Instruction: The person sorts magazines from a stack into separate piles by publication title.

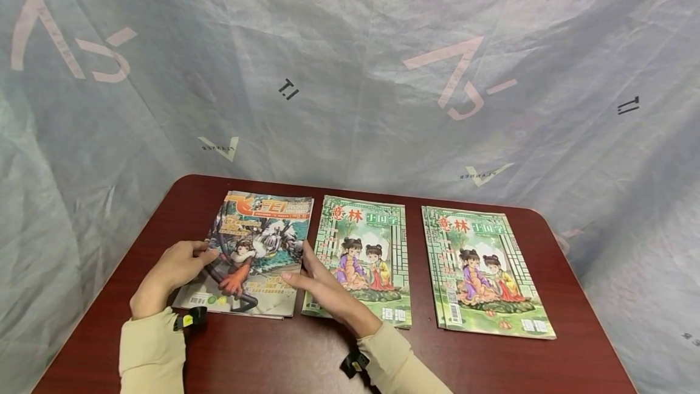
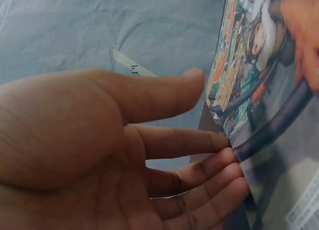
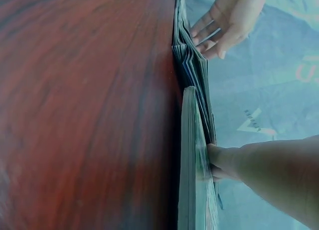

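On the left of the table lies a small stack of magazines point(image 1: 262, 248), its top cover showing an armoured figure and a character with a large orange hand. My left hand point(image 1: 177, 266) touches the stack's left edge; in the left wrist view, its fingers point(image 2: 199, 175) reach nearly straight against the edge and the thumb stands raised apart. Along the right edge is my right hand point(image 1: 328, 290), fingers extended beside the stack and thumb lying over the cover. A green-covered magazine point(image 1: 372, 248) lies right beside it, partly behind my right hand. The right hand's fingertips are largely hidden in the right wrist view.
Another stack of green magazines point(image 1: 487, 272) lies at the right of the dark red table point(image 1: 306, 357). Grey printed fabric point(image 1: 350, 78) hangs behind and around the table. The middle magazines sit close against the left stack.
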The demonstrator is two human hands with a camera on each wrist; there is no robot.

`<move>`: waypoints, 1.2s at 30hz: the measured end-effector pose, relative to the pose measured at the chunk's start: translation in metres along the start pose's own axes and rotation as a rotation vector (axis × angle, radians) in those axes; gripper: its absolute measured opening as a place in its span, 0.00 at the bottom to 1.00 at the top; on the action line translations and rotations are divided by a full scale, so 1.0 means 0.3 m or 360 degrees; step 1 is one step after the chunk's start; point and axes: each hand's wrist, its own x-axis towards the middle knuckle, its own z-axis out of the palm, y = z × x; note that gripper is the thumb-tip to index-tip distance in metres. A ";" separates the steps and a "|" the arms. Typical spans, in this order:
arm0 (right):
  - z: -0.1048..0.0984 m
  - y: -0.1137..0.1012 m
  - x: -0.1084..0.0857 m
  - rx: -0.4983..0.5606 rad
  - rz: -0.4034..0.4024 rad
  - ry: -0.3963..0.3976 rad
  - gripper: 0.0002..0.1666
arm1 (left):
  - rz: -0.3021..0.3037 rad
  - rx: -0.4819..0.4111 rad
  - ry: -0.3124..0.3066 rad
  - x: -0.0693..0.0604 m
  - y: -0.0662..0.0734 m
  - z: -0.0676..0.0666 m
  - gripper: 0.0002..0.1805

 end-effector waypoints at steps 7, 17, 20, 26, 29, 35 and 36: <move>0.009 -0.026 -0.007 0.0000 0.0094 0.0040 0.65 | 0.0020 -0.0005 0.0009 0.000 0.000 -0.001 0.33; -0.004 -0.034 -0.017 -0.0087 0.0028 0.0078 0.65 | 0.0117 0.0007 0.0060 0.010 0.005 -0.001 0.33; -0.002 -0.066 -0.031 -0.0039 0.0076 0.0111 0.62 | 0.0161 -0.0014 0.0135 0.005 0.024 0.000 0.32; -0.021 -0.099 -0.067 -0.0184 -0.0001 0.0236 0.60 | 0.0243 -0.0054 0.0272 -0.009 0.108 0.018 0.31; -0.043 -0.112 -0.089 -0.0176 -0.0093 0.0282 0.59 | 0.0314 -0.0092 0.0311 -0.003 0.157 0.037 0.29; -0.085 -0.130 -0.142 -0.0133 -0.0230 0.0401 0.53 | 0.0458 -0.0223 0.0334 0.006 0.250 0.088 0.28; -0.092 -0.131 -0.150 -0.0150 -0.0248 0.0442 0.52 | 0.0475 -0.0251 0.0331 0.006 0.265 0.097 0.29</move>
